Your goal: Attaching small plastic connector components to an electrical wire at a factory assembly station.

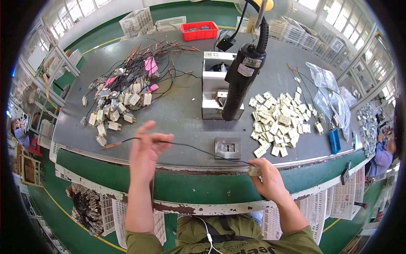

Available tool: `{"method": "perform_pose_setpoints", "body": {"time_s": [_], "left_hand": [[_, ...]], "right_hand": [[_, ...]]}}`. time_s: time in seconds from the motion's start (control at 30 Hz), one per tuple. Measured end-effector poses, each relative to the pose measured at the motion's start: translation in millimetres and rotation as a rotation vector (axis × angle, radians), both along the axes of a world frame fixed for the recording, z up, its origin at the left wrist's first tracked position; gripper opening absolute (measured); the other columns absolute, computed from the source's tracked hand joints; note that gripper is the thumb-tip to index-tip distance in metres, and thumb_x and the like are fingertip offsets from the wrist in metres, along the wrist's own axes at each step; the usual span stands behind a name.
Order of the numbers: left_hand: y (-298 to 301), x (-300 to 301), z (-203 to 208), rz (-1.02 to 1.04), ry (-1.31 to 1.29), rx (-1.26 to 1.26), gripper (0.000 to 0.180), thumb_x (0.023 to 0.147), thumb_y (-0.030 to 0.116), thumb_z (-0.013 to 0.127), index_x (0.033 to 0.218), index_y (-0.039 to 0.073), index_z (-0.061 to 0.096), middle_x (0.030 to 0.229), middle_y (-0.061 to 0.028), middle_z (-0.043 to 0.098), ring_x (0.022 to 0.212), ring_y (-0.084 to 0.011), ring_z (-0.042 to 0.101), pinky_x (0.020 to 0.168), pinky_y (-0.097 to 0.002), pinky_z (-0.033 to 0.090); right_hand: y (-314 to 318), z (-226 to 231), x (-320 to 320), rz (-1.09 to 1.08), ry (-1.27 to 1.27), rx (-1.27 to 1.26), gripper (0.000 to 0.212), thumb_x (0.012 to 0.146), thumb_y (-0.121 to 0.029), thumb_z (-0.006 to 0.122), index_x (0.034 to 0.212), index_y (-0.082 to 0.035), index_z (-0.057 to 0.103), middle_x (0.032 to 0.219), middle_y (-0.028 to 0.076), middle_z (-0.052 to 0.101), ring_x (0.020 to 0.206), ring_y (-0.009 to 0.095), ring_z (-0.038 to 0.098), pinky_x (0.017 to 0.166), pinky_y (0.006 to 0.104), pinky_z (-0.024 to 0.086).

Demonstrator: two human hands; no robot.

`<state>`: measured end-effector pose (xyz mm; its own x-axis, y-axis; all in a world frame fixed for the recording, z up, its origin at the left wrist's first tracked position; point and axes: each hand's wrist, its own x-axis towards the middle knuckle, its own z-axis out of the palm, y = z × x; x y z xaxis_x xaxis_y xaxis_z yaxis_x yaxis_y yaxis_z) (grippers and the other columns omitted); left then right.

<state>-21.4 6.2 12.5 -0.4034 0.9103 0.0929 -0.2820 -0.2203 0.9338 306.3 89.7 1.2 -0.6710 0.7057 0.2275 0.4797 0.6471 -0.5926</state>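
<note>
My right hand [270,181] pinches a small cream block-shaped connector [254,170] over the front edge of the bench. From that connector a thin black cable [198,147] runs left toward my left hand [148,152]. The left hand is raised over the bench with its fingers apart, and the cable passes across it; a firm grip does not show. Past that hand, the cable's reddish-brown end [111,145] sticks out to the left. Between the hands sits a small metal fixture block [228,147] with a slot in its middle.
A black cylindrical tool [244,76] hangs above a white-sided machine [210,95]. Loose cream connectors [281,120] are heaped at right. Wired connectors [112,106] lie tangled at left. A red bin [199,31] stands at the back, clear plastic bags [334,97] at far right.
</note>
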Motion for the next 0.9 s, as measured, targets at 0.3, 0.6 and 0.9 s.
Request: {"method": "perform_pose_setpoints", "body": {"time_s": [0.3,0.6,0.9], "left_hand": [[-21.2,109.1,-49.1,-0.444,0.178,-0.212,0.066,0.088,0.010,0.068,0.142,0.005,0.030,0.131,-0.0118,0.050,0.113,-0.0216,0.057,0.100,-0.0360,0.045],[-11.6,84.5,-26.3,-0.279,0.443,-0.122,0.059,0.084,-0.001,0.069,0.137,0.003,0.045,0.118,-0.0094,0.056,0.110,-0.0201,0.060,0.095,-0.0323,0.050],[-7.8,89.0,-25.5,-0.218,0.585,-0.022,0.047,0.077,-0.006,0.072,0.121,0.003,0.056,0.112,-0.0105,0.056,0.100,-0.0201,0.061,0.088,-0.0305,0.053]], "right_hand": [[-22.9,2.7,-53.1,0.087,0.087,-0.008,0.053,0.068,-0.002,0.077,0.118,-0.008,0.061,0.106,0.011,0.059,0.093,0.030,0.057,0.078,0.0379,0.049],[-13.2,14.0,-63.9,0.138,0.254,-0.277,0.044,0.077,-0.007,0.073,0.119,-0.008,0.060,0.102,0.012,0.062,0.090,0.031,0.061,0.078,0.0377,0.051],[-10.4,1.9,-58.6,0.143,0.303,-0.212,0.042,0.074,0.002,0.074,0.114,-0.003,0.063,0.102,0.012,0.063,0.093,0.027,0.064,0.079,0.0340,0.053]]}}
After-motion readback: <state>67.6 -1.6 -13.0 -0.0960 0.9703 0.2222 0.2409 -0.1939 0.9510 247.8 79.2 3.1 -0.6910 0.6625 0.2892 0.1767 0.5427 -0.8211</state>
